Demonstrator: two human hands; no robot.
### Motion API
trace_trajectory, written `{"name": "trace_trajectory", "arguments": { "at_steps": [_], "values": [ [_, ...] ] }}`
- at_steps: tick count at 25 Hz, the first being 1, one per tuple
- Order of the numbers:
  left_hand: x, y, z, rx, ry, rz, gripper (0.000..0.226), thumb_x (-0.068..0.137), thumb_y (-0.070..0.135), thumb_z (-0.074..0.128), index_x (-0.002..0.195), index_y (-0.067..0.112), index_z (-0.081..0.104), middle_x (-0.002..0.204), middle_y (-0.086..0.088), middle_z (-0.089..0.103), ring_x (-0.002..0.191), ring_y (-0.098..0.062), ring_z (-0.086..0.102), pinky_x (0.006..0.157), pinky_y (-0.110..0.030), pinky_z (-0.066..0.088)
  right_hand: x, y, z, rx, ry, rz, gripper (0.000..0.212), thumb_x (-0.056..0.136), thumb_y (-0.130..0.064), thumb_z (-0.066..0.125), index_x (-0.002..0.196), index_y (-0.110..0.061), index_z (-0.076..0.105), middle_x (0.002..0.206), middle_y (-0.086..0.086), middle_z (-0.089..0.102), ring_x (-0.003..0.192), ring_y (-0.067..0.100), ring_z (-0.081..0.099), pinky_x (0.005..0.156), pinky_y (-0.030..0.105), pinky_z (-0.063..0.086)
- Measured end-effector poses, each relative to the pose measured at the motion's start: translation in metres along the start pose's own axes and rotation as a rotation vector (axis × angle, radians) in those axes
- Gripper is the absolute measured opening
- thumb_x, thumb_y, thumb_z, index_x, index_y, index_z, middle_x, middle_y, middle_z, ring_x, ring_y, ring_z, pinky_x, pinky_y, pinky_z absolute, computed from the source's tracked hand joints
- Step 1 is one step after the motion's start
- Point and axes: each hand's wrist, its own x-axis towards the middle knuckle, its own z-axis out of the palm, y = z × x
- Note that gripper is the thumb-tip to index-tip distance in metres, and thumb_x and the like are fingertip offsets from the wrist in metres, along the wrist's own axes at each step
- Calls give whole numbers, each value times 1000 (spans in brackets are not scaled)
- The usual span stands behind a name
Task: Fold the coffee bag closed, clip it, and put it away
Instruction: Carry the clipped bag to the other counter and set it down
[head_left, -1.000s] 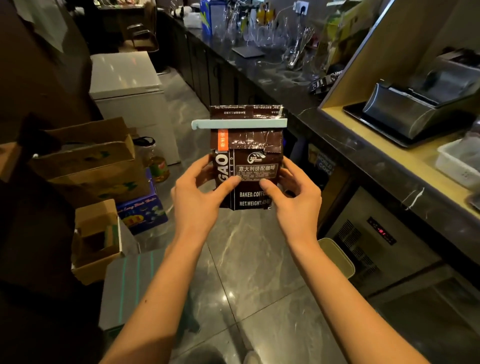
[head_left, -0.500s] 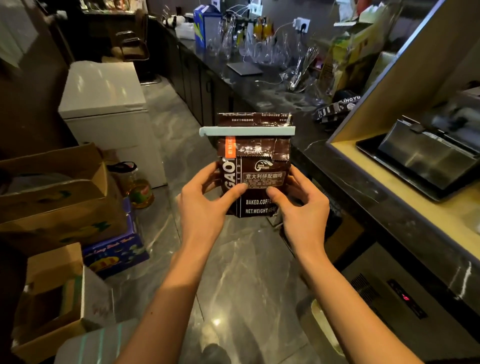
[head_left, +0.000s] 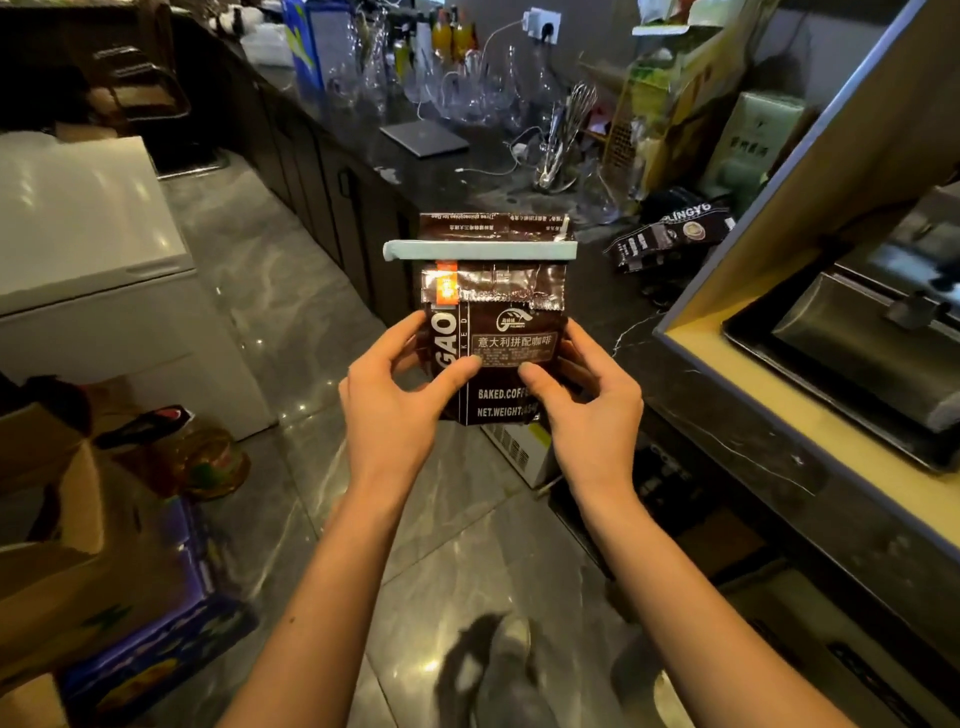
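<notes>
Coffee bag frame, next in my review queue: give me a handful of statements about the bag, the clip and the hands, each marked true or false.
1. Both hands hold the coffee bag upright in the air. True; the left hand and the right hand grip its lower half.
2. The light blue clip is clamped across the folded top. True.
3. The clip lies loose on the counter. False; it is on the bag.
4. A second dark coffee bag lies on the black counter. True.
5. The held bag rests on the white chest freezer. False; it is off every surface.
</notes>
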Motion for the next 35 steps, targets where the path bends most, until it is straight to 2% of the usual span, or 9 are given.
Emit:
{"name": "trace_trajectory", "arguments": {
  "at_steps": [4, 8, 12, 16, 19, 22, 30, 33, 35],
  "values": [
    [76, -24, 46, -10, -39, 26, 59, 72, 27, 84, 126, 19, 63, 108, 18, 68, 100, 8, 65, 84, -8, 48, 81, 30, 14, 41, 29, 11, 54, 83, -10, 74, 133, -22, 59, 122, -8, 69, 111, -2, 63, 90, 12, 51],
    [149, -31, 101, 24, -102, 46, 61, 73, 29, 83, 129, 20, 61, 114, 13, 69, 102, 8, 64, 91, -14, 50, 164, 51, 9, 63, 81, 19, 53, 83, -9, 73, 134, -17, 58, 123, -4, 69, 110, -2, 64, 84, 8, 50],
    [206, -39, 146, 0, -158, 57, 60, 74, 26, 82, 129, 20, 61, 115, 11, 70, 102, 6, 65, 90, -15, 51, 228, 69, 6, 80, 119, 39, 55, 83, -10, 74, 135, -17, 57, 124, -3, 69, 110, -1, 64, 89, 16, 53],
    [255, -54, 185, -14, -224, 68, 59, 74, 27, 82, 129, 20, 61, 114, 12, 70, 102, 8, 65, 93, -21, 52, 278, 86, 4, 47, 199, 42, 55, 82, -7, 75, 134, -16, 58, 123, -3, 68, 112, -1, 63, 82, 5, 48],
    [295, -72, 205, -32, -280, 66, 60, 74, 29, 82, 130, 22, 61, 116, 12, 70, 104, 5, 65, 95, -27, 53, 311, 102, 14, 11, 261, 59, 56, 82, -10, 75, 134, -20, 58, 124, -4, 68, 114, -1, 62, 82, 5, 48],
    [338, -90, 220, -80, -355, 52, 57, 74, 25, 82, 125, 33, 58, 109, 22, 66, 101, 10, 63, 86, -12, 51, 344, 116, 36, -17, 352, 81, 56, 82, -11, 76, 134, -21, 58, 125, -4, 67, 116, 5, 61, 83, 4, 47],
    [459, -150, 252, -182, -687, 15, 54, 75, 15, 82, 119, 34, 57, 99, 28, 62, 90, 19, 60, 69, 0, 44, 412, 153, 104, -43, 610, 188, 56, 80, -7, 77, 126, -30, 55, 112, -13, 64, 110, 4, 62, 79, 4, 49],
    [480, -174, 281, -191, -850, -4, 54, 73, 15, 83, 122, 25, 62, 100, 24, 66, 92, 14, 63, 72, -2, 45, 420, 175, 107, -95, 737, 273, 58, 79, -7, 78, 131, -19, 56, 115, -3, 65, 108, 10, 63, 76, 4, 50],
    [484, -188, 303, -190, -961, -28, 54, 73, 17, 83, 122, 27, 62, 102, 22, 67, 96, 9, 65, 75, -5, 48, 422, 189, 102, -123, 785, 315, 63, 78, -9, 79, 135, -13, 52, 118, 2, 65, 104, 9, 64, 75, 5, 51]
  ]
}}
